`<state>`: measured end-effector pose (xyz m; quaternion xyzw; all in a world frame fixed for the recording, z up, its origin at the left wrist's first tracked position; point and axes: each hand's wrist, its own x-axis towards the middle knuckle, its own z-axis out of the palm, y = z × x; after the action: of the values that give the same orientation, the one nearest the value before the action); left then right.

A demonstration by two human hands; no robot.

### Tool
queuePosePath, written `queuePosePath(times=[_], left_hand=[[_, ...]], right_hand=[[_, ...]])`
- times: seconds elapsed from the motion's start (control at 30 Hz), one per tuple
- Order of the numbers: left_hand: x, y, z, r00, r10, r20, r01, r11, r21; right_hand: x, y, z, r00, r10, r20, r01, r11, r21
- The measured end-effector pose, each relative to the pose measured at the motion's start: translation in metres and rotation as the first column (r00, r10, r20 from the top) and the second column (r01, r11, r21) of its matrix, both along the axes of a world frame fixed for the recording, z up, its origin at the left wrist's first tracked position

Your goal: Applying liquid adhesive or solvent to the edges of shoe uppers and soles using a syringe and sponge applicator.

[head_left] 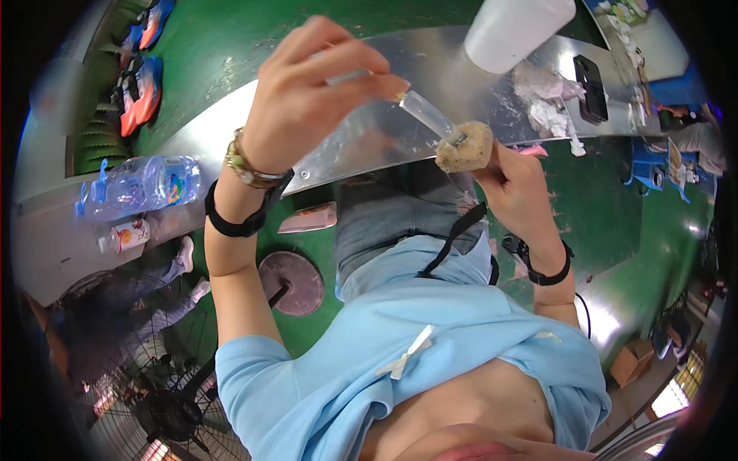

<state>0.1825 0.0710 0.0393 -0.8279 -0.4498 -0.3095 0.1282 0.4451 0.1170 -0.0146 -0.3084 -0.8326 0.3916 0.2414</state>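
Observation:
My left hand (323,92) is raised over the metal table (438,54), its fingers closed on a slim, clear tube-like tool (429,114). The tool slants down to the right, and its metal tip meets a tan, porous, sponge-like block (469,147). I cannot tell whether the tip goes into the block or only touches it. Gripping that block from its right side is my right hand (516,184), some fingers hidden behind it. Part of the tool's upper end is covered by my left fingers.
A white plastic container (519,34) stands at the far edge. Crumpled clear wrapping (547,100) lies beside a black phone (590,88). Plastic bottles (146,184) are at left, with bright sports shoes (142,92) beyond. A fan (165,407) and another person (115,315) are lower left.

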Motion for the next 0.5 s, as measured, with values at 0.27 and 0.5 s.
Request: queuePosePath(times=[0.27,0.5], left_hand=[[-0.012,-0.023,0.019,0.983,0.089,0.16,-0.054,0.976,-0.21],[-0.008,-0.048,0.004,0.316,0.47,0.824,0.365,0.741,-0.563]], right_hand=[[-0.032,-0.009,0.013,0.997,0.064,-0.037,-0.065,0.998,-0.025],[-0.044,-0.009,0.017,0.987,0.113,-0.114,-0.084,0.968,0.237]])
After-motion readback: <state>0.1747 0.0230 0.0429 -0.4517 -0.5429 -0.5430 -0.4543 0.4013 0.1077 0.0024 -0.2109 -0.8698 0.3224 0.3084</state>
